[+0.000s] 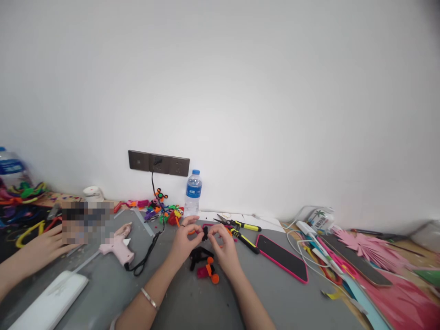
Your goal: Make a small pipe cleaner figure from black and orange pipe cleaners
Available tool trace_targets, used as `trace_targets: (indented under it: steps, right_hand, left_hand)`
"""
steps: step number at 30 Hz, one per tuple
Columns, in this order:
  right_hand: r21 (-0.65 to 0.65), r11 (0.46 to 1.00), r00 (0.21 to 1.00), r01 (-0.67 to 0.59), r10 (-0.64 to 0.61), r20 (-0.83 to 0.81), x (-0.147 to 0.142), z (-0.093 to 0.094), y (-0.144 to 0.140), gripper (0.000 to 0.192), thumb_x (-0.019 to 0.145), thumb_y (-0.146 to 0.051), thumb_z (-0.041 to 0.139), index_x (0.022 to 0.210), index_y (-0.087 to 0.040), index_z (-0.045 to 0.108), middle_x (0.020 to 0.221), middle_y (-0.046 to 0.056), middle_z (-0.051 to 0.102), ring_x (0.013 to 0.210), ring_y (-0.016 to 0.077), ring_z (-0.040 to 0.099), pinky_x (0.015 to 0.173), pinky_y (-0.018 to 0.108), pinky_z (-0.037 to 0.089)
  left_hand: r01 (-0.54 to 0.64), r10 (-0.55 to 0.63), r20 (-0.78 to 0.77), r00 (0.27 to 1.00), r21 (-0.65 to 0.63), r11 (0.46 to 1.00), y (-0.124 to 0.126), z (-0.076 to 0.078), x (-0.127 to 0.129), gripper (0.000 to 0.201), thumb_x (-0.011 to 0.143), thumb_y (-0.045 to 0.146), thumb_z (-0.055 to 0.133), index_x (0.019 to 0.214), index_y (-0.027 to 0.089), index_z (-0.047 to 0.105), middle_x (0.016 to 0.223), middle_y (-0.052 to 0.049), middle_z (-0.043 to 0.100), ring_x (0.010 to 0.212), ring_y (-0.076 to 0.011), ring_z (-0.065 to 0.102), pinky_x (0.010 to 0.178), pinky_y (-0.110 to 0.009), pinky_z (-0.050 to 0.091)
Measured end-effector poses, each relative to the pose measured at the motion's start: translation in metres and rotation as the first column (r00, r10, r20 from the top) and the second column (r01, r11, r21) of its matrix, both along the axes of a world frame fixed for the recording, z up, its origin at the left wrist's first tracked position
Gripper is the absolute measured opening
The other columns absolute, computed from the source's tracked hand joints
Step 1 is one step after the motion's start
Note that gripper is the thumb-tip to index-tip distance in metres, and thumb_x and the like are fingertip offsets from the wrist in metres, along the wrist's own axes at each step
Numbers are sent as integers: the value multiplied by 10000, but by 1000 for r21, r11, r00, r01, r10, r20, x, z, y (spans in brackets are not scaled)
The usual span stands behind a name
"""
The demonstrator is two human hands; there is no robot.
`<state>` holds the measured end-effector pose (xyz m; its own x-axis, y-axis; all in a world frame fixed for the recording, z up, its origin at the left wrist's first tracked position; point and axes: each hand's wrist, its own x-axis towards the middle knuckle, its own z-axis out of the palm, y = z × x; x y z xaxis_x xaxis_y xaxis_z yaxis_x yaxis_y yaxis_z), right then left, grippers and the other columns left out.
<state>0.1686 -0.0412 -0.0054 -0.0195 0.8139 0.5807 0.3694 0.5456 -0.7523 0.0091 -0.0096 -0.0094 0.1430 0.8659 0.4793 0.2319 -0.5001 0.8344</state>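
Between my two hands is a small black fuzzy piece, apparently coiled pipe cleaner. My left hand pinches it from the left with thumb and forefinger, a ring on one finger. From the other side, the fingertips of my right hand close on it too. Just below, on the grey mat, lie a bent black fuzzy strip and a magenta and orange fuzzy piece with round orange ends. Behind my right hand are yellow and black pliers and similar-handled scissors.
A pink glue gun with a black cord lies left, near a white slab and another person's hand. A water bottle stands by the wall beside colourful fuzzy pieces. Rightward are a phone, cables and coloured paper.
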Motion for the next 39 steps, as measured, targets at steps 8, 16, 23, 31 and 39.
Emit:
trace_targets:
  steps: [8,16,23,31,39]
  right_hand:
    - [7,1000,1000,-8,8,6,0,1,-1,137,894,-206,525,761,-210,556,815,33,587,811,199,562,754,306,419]
    - [4,1000,1000,-2,2,-2,0,-1,0,128,895,-212,525,773,-211,563,824,39,592,812,206,561,756,319,428]
    - [5,1000,1000,-8,8,10,0,1,-1,142,903,-229,518,766,-214,555,812,39,592,799,204,559,744,320,431]
    - [1,1000,1000,-2,2,21,1,2,0,134,890,-211,523,759,-209,551,812,39,596,808,203,560,760,318,426]
    - [6,1000,1000,-1,1,12,0,2,0,131,887,-223,530,760,-212,557,803,39,601,803,205,559,755,322,433]
  left_hand:
    - [-2,2,12,1000,-16,1000,-2,1,1,81,740,177,632,677,189,682,1156,-110,610,1165,-284,561,958,-419,484]
    - [6,-5,34,999,-44,999,-2,3,1,75,732,183,633,667,188,670,1132,-111,602,1156,-273,560,923,-396,505]
    - [7,-7,-1,1000,-30,1000,-3,3,1,83,743,179,623,677,189,671,1145,-112,605,1167,-279,553,955,-421,484]
    - [2,-2,-30,1000,6,1000,-2,3,0,92,753,169,617,680,188,669,1167,-108,620,1114,-267,584,996,-433,449]
    - [7,-6,-37,999,18,1000,-1,4,0,91,757,189,622,681,197,672,1140,-100,632,1143,-271,572,991,-426,458]
